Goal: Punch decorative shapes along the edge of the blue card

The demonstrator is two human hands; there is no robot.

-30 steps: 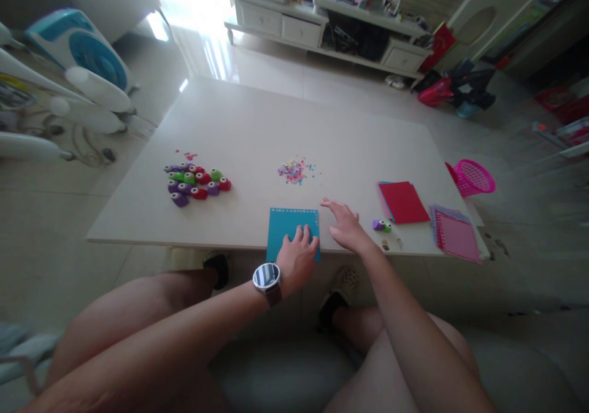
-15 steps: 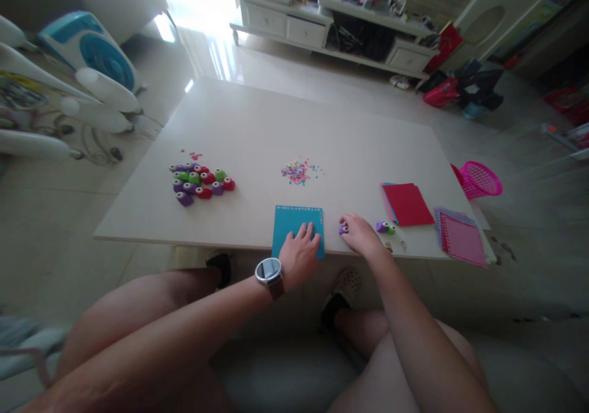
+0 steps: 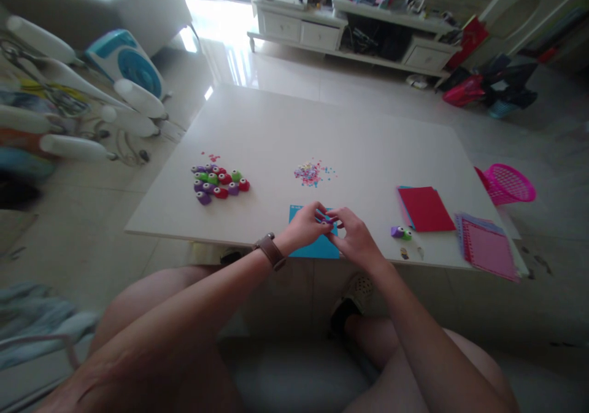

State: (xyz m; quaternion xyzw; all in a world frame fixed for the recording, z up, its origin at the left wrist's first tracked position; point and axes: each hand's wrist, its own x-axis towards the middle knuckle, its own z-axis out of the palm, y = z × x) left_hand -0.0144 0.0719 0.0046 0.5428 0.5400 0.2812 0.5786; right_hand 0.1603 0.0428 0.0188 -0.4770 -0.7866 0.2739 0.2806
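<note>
Head view: both hands meet over a square blue paper sheet (image 3: 317, 247) at the near edge of the white counter (image 3: 322, 131).

The left hand (image 3: 306, 226) and right hand (image 3: 354, 238) pinch together a small purple punch (image 3: 329, 221), fingertips touching; a cluster of small coloured punches (image 3: 218, 183) lies well apart.

Toward the left edge of the tabletop (image 3: 285, 124): cluster of small purple, red and green punches (image 3: 218, 183), a few red scraps just behind. Near the middle: scattered confetti (image 3: 313, 172). Toward the right edge: red sheets (image 3: 426, 208), with a purple-and-green punch (image 3: 400, 232) just beside their near corner. At the near right corner: pink patterned sheets (image 3: 488, 248). Off the right edge: pink basket (image 3: 508, 184). On the floor beyond the far left corner: blue-and-white fan (image 3: 131, 69).
</note>
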